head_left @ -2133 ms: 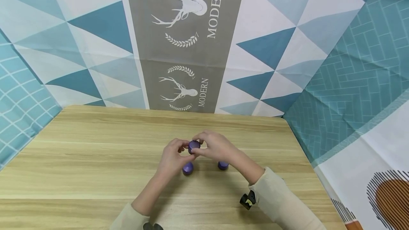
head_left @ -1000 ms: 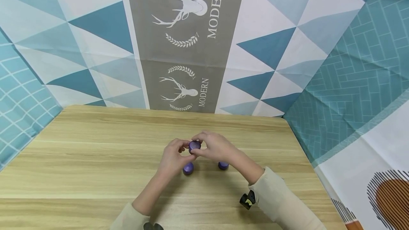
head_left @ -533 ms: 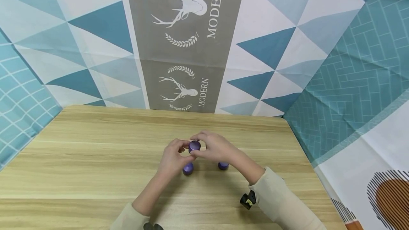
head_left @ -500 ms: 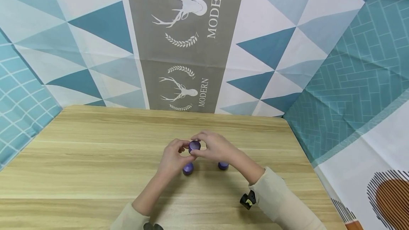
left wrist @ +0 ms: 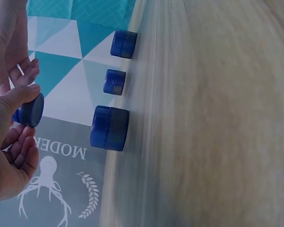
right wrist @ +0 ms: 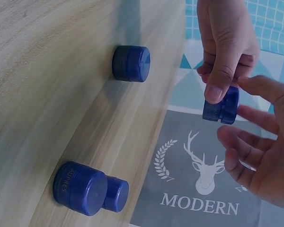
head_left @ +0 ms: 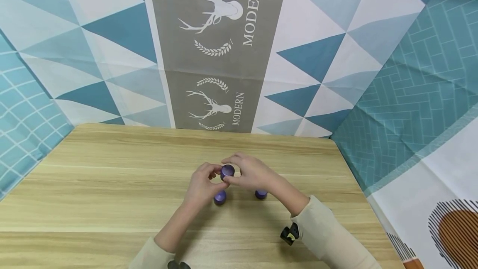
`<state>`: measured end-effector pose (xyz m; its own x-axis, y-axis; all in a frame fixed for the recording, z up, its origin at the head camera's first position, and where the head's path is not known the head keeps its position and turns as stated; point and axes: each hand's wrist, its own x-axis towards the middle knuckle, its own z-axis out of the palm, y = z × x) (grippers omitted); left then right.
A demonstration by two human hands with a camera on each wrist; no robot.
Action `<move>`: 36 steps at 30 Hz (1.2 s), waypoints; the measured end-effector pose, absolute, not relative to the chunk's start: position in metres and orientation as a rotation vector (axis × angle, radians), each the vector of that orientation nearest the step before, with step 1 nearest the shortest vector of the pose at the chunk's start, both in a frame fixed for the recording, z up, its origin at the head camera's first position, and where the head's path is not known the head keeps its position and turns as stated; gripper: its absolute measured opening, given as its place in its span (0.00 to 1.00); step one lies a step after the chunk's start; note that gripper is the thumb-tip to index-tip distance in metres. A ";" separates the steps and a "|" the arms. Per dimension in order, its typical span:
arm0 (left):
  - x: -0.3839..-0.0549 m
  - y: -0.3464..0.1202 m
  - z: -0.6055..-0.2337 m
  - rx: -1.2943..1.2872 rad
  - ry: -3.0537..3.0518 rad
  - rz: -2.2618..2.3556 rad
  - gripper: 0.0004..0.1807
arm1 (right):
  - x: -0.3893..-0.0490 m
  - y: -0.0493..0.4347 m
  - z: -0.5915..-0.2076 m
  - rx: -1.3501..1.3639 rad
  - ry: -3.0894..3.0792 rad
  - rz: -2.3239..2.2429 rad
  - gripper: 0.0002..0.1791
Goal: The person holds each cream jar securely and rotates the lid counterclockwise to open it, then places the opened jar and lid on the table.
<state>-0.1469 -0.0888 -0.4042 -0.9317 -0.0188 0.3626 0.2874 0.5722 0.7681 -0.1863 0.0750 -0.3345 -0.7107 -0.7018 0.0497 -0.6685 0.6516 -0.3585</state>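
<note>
My left hand grips a small blue-purple cosmetic jar above the table, its thumb pressed on the base. My right hand has thumb and fingers curled round the jar's lid; in the head view its index finger stands slightly off the rim. A narrow groove shows between lid and base; whether they are separated I cannot tell. Below stand similar lidded jars: one at left, and one at right partly covered by the right forearm. A smaller jar shows in both wrist views.
The jars stand on a wood-grain table. Behind it hangs a patterned cloth with deer prints, and teal-tiled cloth lines the right side. A black strap device is on the right sleeve.
The jar stays in about the same place in both hands. My right index finger has shifted slightly left and away from the lid rim. The standing jars have not moved.
</note>
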 end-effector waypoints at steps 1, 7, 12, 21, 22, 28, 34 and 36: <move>-0.147 -0.089 -0.404 -0.220 -2.476 -1.296 0.17 | -0.186 0.075 -0.334 -1.126 2.780 -0.547 0.25; -0.147 -0.089 -0.404 -0.220 -2.468 -1.296 0.16 | -0.185 0.074 -0.334 -1.104 2.802 -0.530 0.22; -0.146 -0.089 -0.404 -0.221 -2.476 -1.294 0.15 | -0.185 0.074 -0.335 -1.170 2.784 -0.495 0.22; -0.145 -0.089 -0.402 -0.211 -2.482 -1.303 0.17 | -0.186 0.075 -0.336 -1.080 2.856 -0.508 0.26; -0.145 -0.089 -0.402 -0.211 -2.479 -1.305 0.17 | -0.186 0.075 -0.336 -1.088 2.860 -0.499 0.25; -0.146 -0.088 -0.403 -0.214 -2.478 -1.299 0.17 | -0.185 0.075 -0.336 -1.151 2.818 -0.466 0.24; -0.147 -0.089 -0.405 -0.221 -2.476 -1.296 0.16 | -0.185 0.075 -0.337 -1.078 2.818 -0.507 0.29; -0.147 -0.089 -0.405 -0.221 -2.476 -1.297 0.17 | -0.186 0.075 -0.338 -1.045 2.827 -0.519 0.29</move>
